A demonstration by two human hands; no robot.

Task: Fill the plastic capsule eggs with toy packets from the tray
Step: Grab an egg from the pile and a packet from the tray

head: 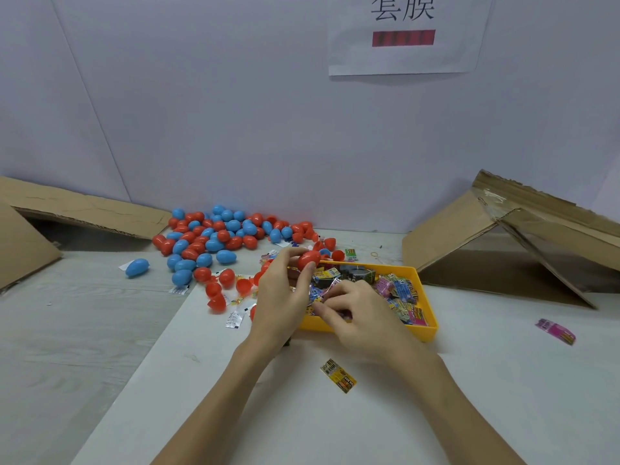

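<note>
Cardboard flap [84, 209] lies at the desk's far left edge. Just right of it, a heap of blue and red capsule eggs [214, 236] sits against the back wall, with one blue egg [137, 267] apart on the left and open red halves [216, 295] strewn toward the desk's middle. The left hand [281, 297] grips a red egg [308, 259] in its fingertips, over the far left corner of the yellow tray [426, 327]. The right hand [359, 317], fingers curled, pinches a toy packet [317, 302] inside the tray, just below and right of the held egg. More packets [402, 293] fill the tray. One yellow packet [338, 375] lies near the front edge; a pink packet [555, 331] lies toward the right edge, before a folded cardboard box [503, 236].
</note>
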